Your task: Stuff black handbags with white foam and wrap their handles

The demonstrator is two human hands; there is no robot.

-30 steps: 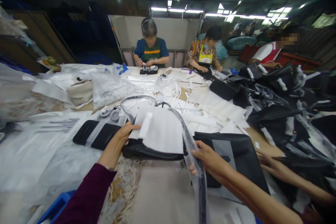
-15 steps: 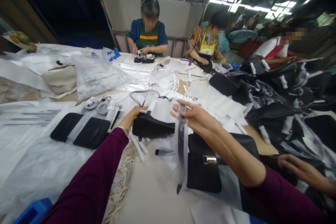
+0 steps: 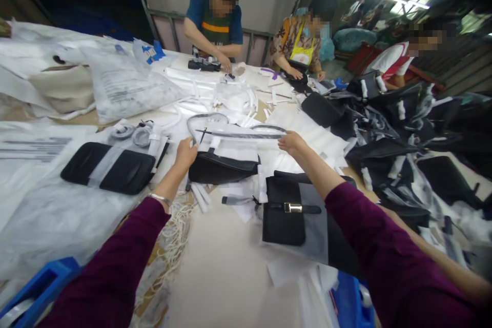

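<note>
My left hand (image 3: pixel 187 152) is closed at the left end of a black bag (image 3: pixel 225 168), its fingers pinched on a wrapped strap near a thin black tip. My right hand (image 3: pixel 292 142) is closed on the other end of a long dark strap (image 3: pixel 246 136) in clear wrapping, which runs sideways behind the bag. White padding shows along the bag's upper side. A second black bag (image 3: pixel 286 210) with a gold clasp (image 3: pixel 292 208) lies below my right forearm, partly under grey film. A short wrapped strap piece (image 3: pixel 236 200) lies between the bags.
On the left lie a black pouch (image 3: pixel 109 167) with a pale band and coiled wrapped straps (image 3: pixel 142 135). Black bags (image 3: pixel 400 159) pile up on the right. Blue tape dispensers (image 3: pixel 42 284) sit near the front edge. Several co-workers sit beyond the table; another person's forearm (image 3: pixel 434 251) shows at right.
My right hand has moved up and right, and the strap that hung from it now stretches sideways. My left hand has shifted slightly left. The view has tilted down.
</note>
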